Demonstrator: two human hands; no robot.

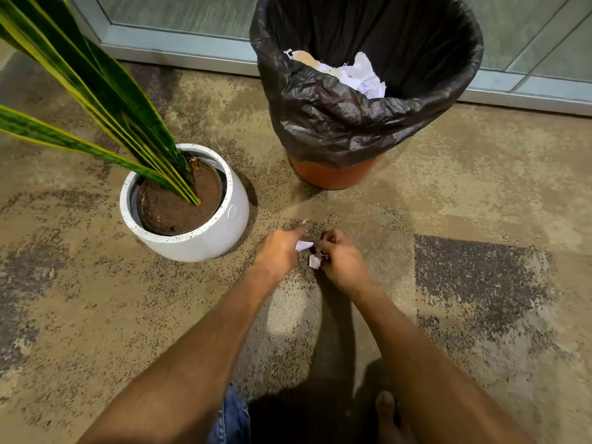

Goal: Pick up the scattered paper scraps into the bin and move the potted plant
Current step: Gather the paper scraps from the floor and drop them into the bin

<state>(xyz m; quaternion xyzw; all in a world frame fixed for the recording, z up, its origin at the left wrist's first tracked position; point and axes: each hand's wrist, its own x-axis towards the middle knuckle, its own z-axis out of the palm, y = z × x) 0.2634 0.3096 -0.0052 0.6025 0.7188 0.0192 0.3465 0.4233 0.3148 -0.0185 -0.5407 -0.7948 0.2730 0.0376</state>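
My left hand (280, 251) pinches a white paper scrap (303, 245); my right hand (341, 256) curls round another crumpled scrap (315, 261), both low over the speckled brown carpet (464, 193). The orange bin with black liner (365, 123) stands at twelve o'clock, the white potted snake plant (205, 232) at ten. A loose pinch could drop scraps short of the rim; one tiny scrap (304, 221) just past my left fingertips might get overlooked.

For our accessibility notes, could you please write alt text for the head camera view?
Crouched over speckled carpet, a person's left hand and right hand pinch white paper scraps. Beyond them stand a white potted plant and a black-lined bin already holding paper.
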